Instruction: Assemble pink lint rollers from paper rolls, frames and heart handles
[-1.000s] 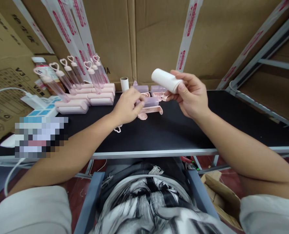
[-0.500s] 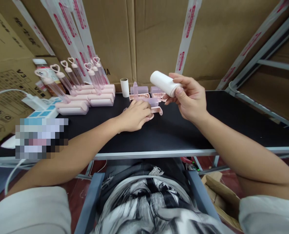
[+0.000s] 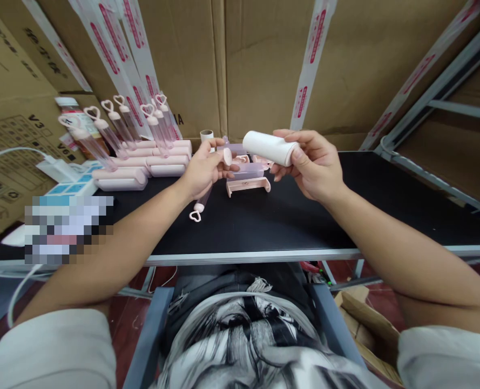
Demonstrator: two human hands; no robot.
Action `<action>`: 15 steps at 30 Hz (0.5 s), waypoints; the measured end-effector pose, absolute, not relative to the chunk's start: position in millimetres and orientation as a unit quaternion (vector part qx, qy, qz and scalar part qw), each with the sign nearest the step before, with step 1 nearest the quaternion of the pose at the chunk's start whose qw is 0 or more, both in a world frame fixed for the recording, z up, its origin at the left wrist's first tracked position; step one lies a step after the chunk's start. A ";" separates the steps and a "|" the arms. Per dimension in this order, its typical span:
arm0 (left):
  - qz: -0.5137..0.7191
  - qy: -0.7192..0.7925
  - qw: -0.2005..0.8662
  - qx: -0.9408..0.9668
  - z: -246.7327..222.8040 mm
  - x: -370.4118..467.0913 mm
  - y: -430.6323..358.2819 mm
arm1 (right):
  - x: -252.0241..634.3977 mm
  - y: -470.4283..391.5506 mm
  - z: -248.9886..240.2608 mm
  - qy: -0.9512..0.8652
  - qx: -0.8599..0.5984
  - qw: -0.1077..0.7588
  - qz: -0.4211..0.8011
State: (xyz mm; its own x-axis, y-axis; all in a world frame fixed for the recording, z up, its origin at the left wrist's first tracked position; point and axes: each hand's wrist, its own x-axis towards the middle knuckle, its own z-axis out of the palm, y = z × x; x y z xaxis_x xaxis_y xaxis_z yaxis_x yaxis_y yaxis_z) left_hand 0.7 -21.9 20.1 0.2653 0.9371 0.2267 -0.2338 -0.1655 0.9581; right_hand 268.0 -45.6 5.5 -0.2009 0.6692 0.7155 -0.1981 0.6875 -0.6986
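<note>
My right hand [image 3: 312, 162] is closed around one end of a white lint roller refill [image 3: 268, 147], held level above the table. Between the thumb and fingers of my left hand [image 3: 205, 167] is a small round pink end cap [image 3: 227, 156], just left of the roll's free end. Beneath and behind the hands lie a pink curved cover piece [image 3: 248, 186] and clear lilac casings [image 3: 250, 172]. A clear handle with a pink heart-shaped loop [image 3: 196, 215] rests on the table, partly hidden under my left hand.
Several pink lint rollers [image 3: 167, 166] with upright heart-topped handles stand at the left. Near them are a bottle [image 3: 72, 111], a power strip [image 3: 72, 183] and a blurred-out object [image 3: 67, 229]. A white tube [image 3: 207, 135] stands behind my left hand. Cardboard [image 3: 264, 65] backs the black table [image 3: 304, 227].
My left hand has risen from the table with the pink end cap, uncovering the curved cover piece and the heart-looped handle. The refill in my right hand has tipped closer to level.
</note>
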 end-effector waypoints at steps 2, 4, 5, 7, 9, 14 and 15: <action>0.531 0.316 0.567 0.545 24.8 -0.4 -22.3 | 265.7 -51.0 7.3 -0.694 -0.160 0.583 0.390; 0.540 0.317 0.562 0.540 26.5 -0.8 -22.1 | 263.1 -56.3 8.4 -0.699 -0.157 0.559 0.417; 0.545 0.320 0.559 0.536 26.4 -0.7 -21.8 | 261.8 -58.6 8.8 -0.700 -0.158 0.551 0.426; 0.557 0.333 0.551 0.525 25.1 0.4 -21.4 | 259.5 -62.2 8.9 -0.704 -0.160 0.536 0.437; 0.564 0.348 0.548 0.511 23.5 2.3 -21.9 | 258.2 -64.2 8.4 -0.709 -0.156 0.526 0.442; 0.555 0.337 0.567 0.506 23.0 8.0 -29.3 | 258.1 -64.0 6.5 -0.724 -0.138 0.517 0.435; 0.550 0.331 0.571 0.511 23.1 8.9 -31.1 | 258.1 -63.7 6.1 -0.727 -0.136 0.514 0.434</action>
State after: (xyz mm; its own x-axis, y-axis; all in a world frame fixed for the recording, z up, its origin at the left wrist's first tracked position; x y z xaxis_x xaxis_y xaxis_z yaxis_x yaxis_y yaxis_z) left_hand 8.9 -31.1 23.1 0.1752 0.9673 0.1834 -0.2899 -0.1273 0.9486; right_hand 258.1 -63.7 6.1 -0.4340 0.6444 0.6296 -0.2479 0.5865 -0.7711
